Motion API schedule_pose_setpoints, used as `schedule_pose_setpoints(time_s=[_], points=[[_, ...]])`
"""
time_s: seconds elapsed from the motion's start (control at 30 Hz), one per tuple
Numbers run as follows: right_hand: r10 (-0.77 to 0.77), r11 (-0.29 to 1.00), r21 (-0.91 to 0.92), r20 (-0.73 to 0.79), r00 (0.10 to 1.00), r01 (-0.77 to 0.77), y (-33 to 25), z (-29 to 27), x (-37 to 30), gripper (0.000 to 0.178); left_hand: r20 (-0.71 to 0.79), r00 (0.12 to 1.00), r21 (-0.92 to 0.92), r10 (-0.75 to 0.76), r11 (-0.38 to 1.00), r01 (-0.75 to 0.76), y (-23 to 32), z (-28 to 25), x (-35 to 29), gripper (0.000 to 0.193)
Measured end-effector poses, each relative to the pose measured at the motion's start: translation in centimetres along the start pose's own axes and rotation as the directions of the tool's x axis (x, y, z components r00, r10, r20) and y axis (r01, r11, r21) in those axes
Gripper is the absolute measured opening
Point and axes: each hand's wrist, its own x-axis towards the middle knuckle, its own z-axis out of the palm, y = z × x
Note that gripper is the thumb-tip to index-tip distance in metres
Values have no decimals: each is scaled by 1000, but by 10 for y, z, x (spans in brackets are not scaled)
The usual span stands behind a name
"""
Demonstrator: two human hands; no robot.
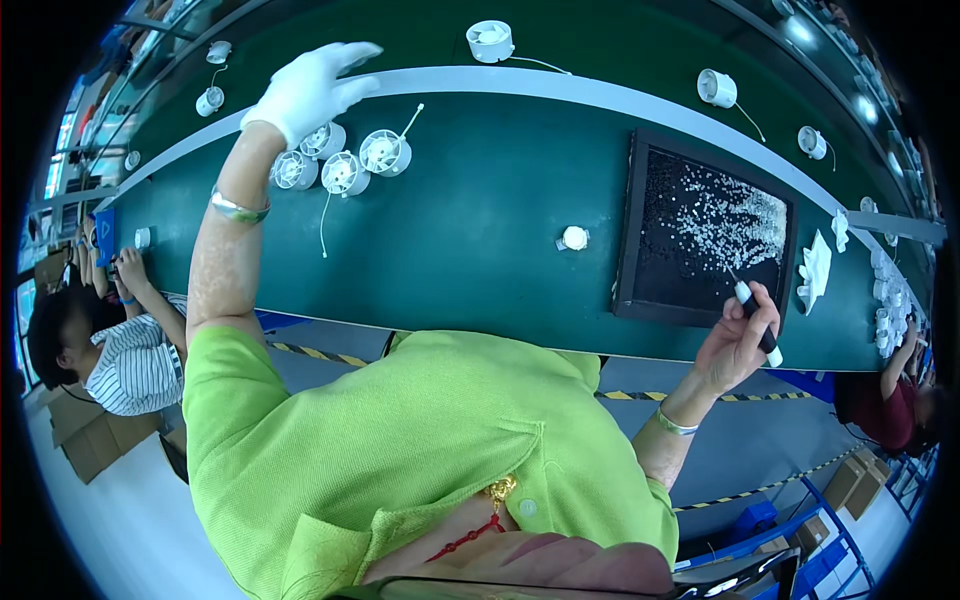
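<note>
Over the near edge of a black, raised-rim tray (630, 220), the bare right hand (738, 345) grips a slim tool (742, 291), its smooth handle black and white, its thin tip toward small, pale, grainy bits (705, 220); whether they touch, I cannot tell. Well apart from the tool, the white-gloved left hand (312, 92) spreads its fingers beside round, spoked white fans (385, 153) on the smooth green table (480, 220).

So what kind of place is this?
Probably a factory assembly line: there's a long green workbench, several similar white fan-like parts, and a black tray of tiny pieces.
</note>
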Motion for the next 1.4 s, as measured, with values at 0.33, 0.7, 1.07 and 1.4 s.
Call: schedule_pose_setpoints(time_s=[0.33,0.7,1.07,1.4], points=[[-41,993,-111,20,999,43,-4,21,-3,23,244,962,693,118,673,-259,82,81,117,51],[-13,971,-238,-133,991,-19,8,4,0,29,-202,871,-83,448,878,-471,135,-15,63,36],[-87,900,-435,-193,977,-6,17,-8,29,26,63,997,-875,-42,478,76,144,116,-59,53],[-32,850,-524,-152,988,-53,25,-5,29,28,-166,966,-853,-200,520,-39,137,138,-32,33]])
